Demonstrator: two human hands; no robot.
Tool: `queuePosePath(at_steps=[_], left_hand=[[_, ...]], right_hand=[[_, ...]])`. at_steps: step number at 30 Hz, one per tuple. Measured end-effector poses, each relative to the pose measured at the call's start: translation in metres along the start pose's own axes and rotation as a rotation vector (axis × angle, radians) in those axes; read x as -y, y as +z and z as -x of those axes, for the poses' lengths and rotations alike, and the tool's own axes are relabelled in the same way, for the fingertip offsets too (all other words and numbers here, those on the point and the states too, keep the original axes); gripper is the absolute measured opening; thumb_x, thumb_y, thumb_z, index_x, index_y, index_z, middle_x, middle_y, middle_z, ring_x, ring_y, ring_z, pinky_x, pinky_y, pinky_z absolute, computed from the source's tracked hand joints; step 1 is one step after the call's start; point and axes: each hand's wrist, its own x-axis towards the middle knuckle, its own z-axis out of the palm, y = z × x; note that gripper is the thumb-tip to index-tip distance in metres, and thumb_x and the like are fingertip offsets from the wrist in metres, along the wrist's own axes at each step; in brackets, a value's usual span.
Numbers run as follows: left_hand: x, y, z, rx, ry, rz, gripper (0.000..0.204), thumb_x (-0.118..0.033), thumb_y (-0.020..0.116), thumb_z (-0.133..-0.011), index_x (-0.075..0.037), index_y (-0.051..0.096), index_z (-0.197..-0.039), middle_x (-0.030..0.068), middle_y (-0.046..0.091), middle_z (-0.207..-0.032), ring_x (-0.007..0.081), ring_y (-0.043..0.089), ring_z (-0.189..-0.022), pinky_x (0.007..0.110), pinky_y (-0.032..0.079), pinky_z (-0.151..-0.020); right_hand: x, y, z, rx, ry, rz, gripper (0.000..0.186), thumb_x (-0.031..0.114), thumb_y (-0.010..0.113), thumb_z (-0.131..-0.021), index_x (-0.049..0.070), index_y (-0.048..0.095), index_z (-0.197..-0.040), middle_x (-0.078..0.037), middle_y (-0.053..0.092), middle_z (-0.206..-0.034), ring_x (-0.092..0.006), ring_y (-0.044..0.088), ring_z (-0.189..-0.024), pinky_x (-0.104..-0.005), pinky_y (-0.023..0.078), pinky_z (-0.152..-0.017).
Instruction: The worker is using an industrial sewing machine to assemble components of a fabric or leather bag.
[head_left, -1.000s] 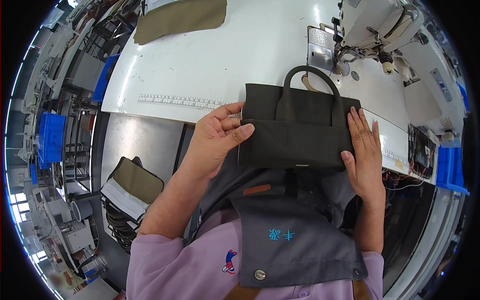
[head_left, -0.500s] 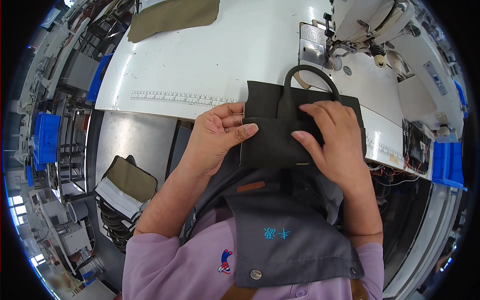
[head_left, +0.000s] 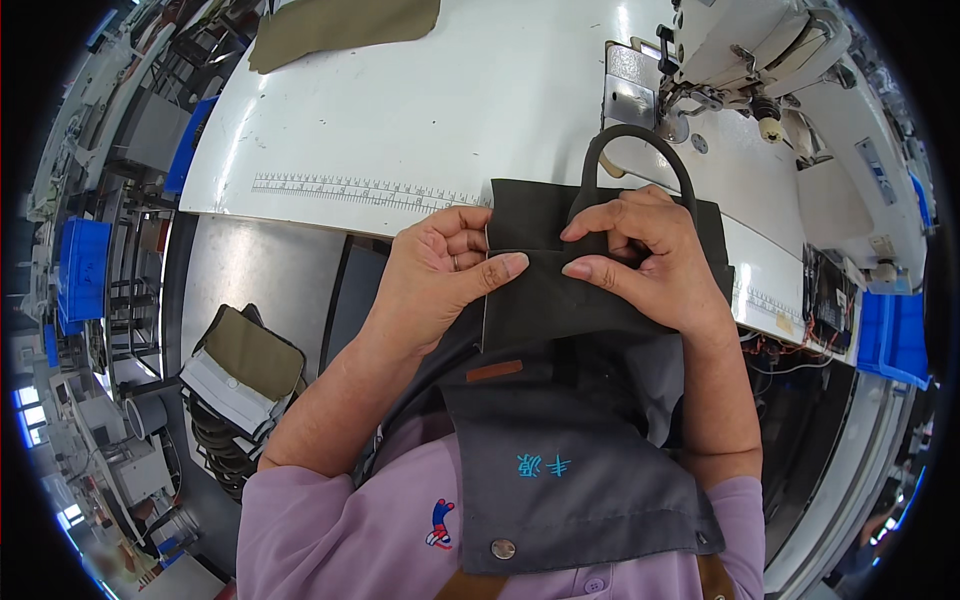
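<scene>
A dark olive-black fabric bag (head_left: 540, 310) with an arched handle (head_left: 635, 135) is held over my lap at the table's front edge. My left hand (head_left: 440, 270) pinches its left side, thumb on the front panel near the seam and fingers partly behind the edge. My right hand (head_left: 645, 260) grips the front near the base of the handle, index finger bent over the upper edge of the front panel and thumb lying on the panel; the bag partly hides the other fingers.
A white sewing machine (head_left: 740, 50) stands at the back right of the white table (head_left: 380, 120). Olive fabric pieces (head_left: 340, 30) lie at the back left, more stacked pieces (head_left: 250, 350) on a lower metal surface. Blue bins (head_left: 85, 270) (head_left: 890, 335) are at both sides.
My right hand has moved left from the bag's right edge to the handle base and curled its fingers. The bag's front has tilted slightly. My left hand keeps its hold.
</scene>
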Motion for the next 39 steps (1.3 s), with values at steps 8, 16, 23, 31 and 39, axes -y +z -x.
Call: queuePosePath(at_steps=[8,16,23,31,39], left_hand=[[0.002,-0.002,0.000,0.034,-0.073,-0.029,0.012,-0.006,0.076,-0.091,0.000,0.065,-0.092,0.0010,0.069,-0.084,0.0016,0.059,-0.075,0.017,0.048,-0.065],[0.009,-0.001,0.005,-0.154,0.081,-0.292,0.023,-0.013,0.077,-0.092,-0.004,0.062,-0.079,-0.0065,0.060,-0.070,-0.0033,0.045,-0.062,0.016,0.034,-0.054],[0.022,-0.008,0.019,-0.178,0.104,-0.305,0.018,-0.014,0.077,-0.092,-0.001,0.067,-0.085,-0.0019,0.068,-0.075,-0.0017,0.053,-0.065,0.017,0.041,-0.056],[0.036,-0.010,0.025,-0.138,-0.055,0.078,0.011,-0.010,0.075,-0.093,0.001,0.073,-0.095,0.0048,0.074,-0.088,0.0047,0.065,-0.076,0.020,0.051,-0.068],[0.020,-0.015,0.020,-0.240,0.148,-0.245,0.020,-0.016,0.074,-0.095,-0.003,0.068,-0.081,-0.0109,0.048,-0.065,-0.0010,0.037,-0.060,0.020,0.027,-0.053]], right_hand=[[0.005,0.000,0.001,-0.067,-0.017,0.117,0.031,0.029,0.090,-0.068,0.017,0.075,-0.092,0.006,0.041,-0.058,-0.0131,0.044,-0.058,-0.0310,0.036,-0.069],[0.009,0.006,0.001,-0.072,-0.081,0.298,0.034,0.030,0.087,-0.069,0.016,0.075,-0.097,0.003,0.054,-0.074,-0.0173,0.052,-0.071,-0.0348,0.040,-0.074],[0.026,0.019,0.001,0.085,-0.256,0.361,0.035,0.031,0.079,-0.077,0.015,0.072,-0.107,-0.006,0.062,-0.121,-0.0270,0.057,-0.115,-0.0430,0.042,-0.098],[0.019,0.022,0.005,0.155,-0.244,0.274,0.036,0.029,0.080,-0.077,0.012,0.072,-0.107,-0.007,0.062,-0.122,-0.0286,0.057,-0.118,-0.0440,0.045,-0.099],[0.017,-0.012,0.020,0.009,-0.171,0.349,0.039,0.026,0.080,-0.077,0.011,0.071,-0.112,-0.008,0.064,-0.124,-0.0306,0.059,-0.115,-0.0446,0.044,-0.100]])
